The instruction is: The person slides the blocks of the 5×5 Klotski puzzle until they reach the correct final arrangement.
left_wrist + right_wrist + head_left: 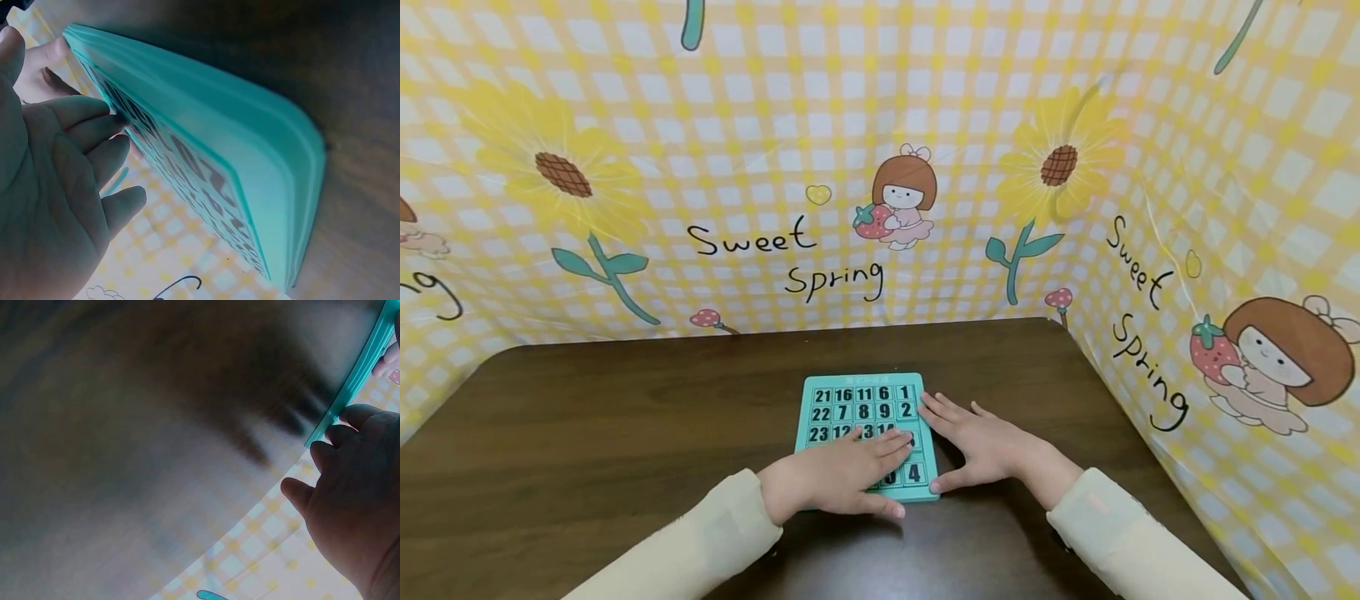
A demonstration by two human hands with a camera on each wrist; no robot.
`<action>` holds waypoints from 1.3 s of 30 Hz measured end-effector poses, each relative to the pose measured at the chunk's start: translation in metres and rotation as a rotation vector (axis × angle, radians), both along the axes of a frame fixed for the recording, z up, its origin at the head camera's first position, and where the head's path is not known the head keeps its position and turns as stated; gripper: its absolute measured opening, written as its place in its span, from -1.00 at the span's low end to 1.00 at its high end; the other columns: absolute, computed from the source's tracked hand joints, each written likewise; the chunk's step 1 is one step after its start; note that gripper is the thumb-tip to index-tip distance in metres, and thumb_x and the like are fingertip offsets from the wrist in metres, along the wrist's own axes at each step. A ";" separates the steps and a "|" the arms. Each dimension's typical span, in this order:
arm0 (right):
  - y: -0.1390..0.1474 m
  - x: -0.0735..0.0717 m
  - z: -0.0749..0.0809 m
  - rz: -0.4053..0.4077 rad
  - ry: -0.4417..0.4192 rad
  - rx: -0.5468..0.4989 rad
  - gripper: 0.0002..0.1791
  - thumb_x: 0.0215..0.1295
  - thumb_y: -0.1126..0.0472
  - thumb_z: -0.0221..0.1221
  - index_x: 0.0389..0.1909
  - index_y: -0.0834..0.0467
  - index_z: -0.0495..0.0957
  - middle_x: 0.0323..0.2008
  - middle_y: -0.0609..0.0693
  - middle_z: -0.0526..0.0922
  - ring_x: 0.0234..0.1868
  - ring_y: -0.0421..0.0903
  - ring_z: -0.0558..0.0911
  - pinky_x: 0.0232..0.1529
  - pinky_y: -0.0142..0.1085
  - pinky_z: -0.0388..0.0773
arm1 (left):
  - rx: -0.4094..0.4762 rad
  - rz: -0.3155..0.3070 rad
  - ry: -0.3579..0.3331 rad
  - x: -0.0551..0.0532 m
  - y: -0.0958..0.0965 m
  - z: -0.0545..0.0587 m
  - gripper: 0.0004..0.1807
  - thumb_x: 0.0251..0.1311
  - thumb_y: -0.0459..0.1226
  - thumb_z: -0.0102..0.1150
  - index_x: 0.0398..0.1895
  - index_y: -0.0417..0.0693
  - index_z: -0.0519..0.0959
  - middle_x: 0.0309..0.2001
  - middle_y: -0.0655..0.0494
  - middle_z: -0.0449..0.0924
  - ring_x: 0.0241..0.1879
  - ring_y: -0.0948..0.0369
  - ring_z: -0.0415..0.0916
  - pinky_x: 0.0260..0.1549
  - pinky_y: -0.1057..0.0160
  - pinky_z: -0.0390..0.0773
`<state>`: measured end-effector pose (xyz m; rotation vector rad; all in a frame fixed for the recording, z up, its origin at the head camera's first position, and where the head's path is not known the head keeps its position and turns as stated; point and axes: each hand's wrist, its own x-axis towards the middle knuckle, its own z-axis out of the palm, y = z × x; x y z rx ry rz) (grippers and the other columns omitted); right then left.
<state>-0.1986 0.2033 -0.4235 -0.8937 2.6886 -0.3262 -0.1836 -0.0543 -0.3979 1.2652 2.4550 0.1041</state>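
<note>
A teal sliding number puzzle point(863, 403) with black numerals lies flat on the table. My left hand point(846, 475) reaches across its lower half, fingers extended and fingertips at the tiles near the right side. Several lower tiles are hidden beneath it. In the left wrist view, the palm of the left hand point(56, 175) shows, with its fingertips at the numbered face of the puzzle point(187, 119). My right hand point(985, 442) spreads beside the right edge, fingertips at the upper frame and thumb at the lower right corner. The right wrist view shows these fingers along the teal rim point(350, 387).
The dark brown wooden table point(647, 425) carries the puzzle near its front. A yellow checked cloth point(760, 108) with sunflowers and cartoon figures hangs behind the table and along its right side.
</note>
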 end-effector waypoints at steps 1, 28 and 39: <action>0.000 0.000 0.000 0.001 0.000 -0.001 0.20 0.14 -0.50 0.15 0.60 0.05 -0.12 0.63 -0.04 -0.22 0.63 0.04 -0.16 0.46 0.33 -0.07 | 0.000 0.005 -0.005 -0.002 0.000 0.000 -0.07 0.34 0.32 -0.13 0.59 -0.01 0.03 0.62 0.17 -0.13 0.60 0.18 -0.17 0.49 -0.20 0.00; 0.002 0.000 -0.003 0.012 0.029 -0.004 0.20 0.14 -0.51 0.14 0.60 0.06 -0.11 0.62 -0.02 -0.20 0.62 0.06 -0.14 0.45 0.35 -0.05 | 0.010 -0.113 0.082 0.025 -0.009 -0.001 -0.06 0.35 0.35 -0.23 0.59 -0.03 0.04 0.61 0.09 -0.09 0.60 0.16 -0.13 0.44 -0.23 0.11; 0.001 -0.001 -0.003 0.009 0.027 0.002 0.19 0.15 -0.50 0.14 0.61 0.05 -0.12 0.62 -0.03 -0.21 0.62 0.05 -0.14 0.46 0.33 -0.06 | 0.012 -0.137 0.082 0.034 -0.011 -0.003 -0.06 0.34 0.37 -0.24 0.58 -0.02 0.06 0.61 0.13 -0.07 0.59 0.19 -0.11 0.43 -0.22 0.14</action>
